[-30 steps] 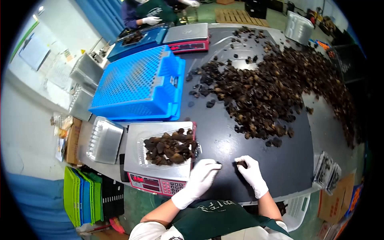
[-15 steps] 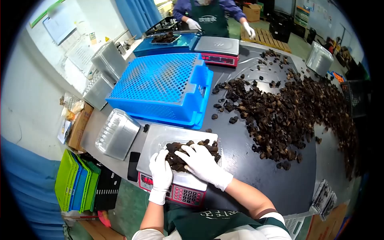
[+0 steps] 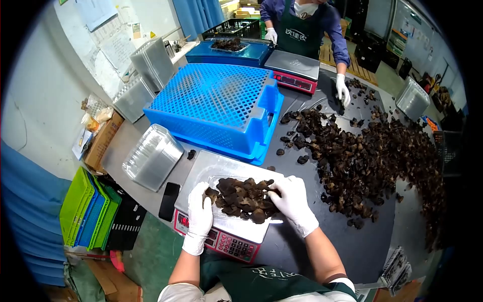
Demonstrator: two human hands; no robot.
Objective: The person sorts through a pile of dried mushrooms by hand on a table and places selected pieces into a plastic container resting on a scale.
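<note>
On a scale (image 3: 219,168) with a red keypad front stands a clear plastic tray (image 3: 232,219) heaped with dark brown dried mushrooms (image 3: 245,198), which look like wood ear. My left hand (image 3: 200,215), white-gloved, is at the tray's left side, thumb and fingers closed around a brownish mushroom piece at the heap's edge. At the right side, my gloved right hand (image 3: 294,204) pinches a dark mushroom piece between thumb and fingers; part of that grip is hidden. Both hands are low over the scale.
An upturned blue crate (image 3: 211,100) stands beyond the scale, with stacked clear trays (image 3: 153,158) and a phone (image 3: 169,201) at left. Loose mushrooms (image 3: 362,161) spread across the right side. Opposite, a co-worker's gloved hand (image 3: 342,90) reaches in near a second scale (image 3: 292,65).
My right hand has moved off the heap to its right edge, uncovering the mushrooms. My left hand stays at the left side. The co-worker has leaned in, one hand down by the loose mushrooms.
</note>
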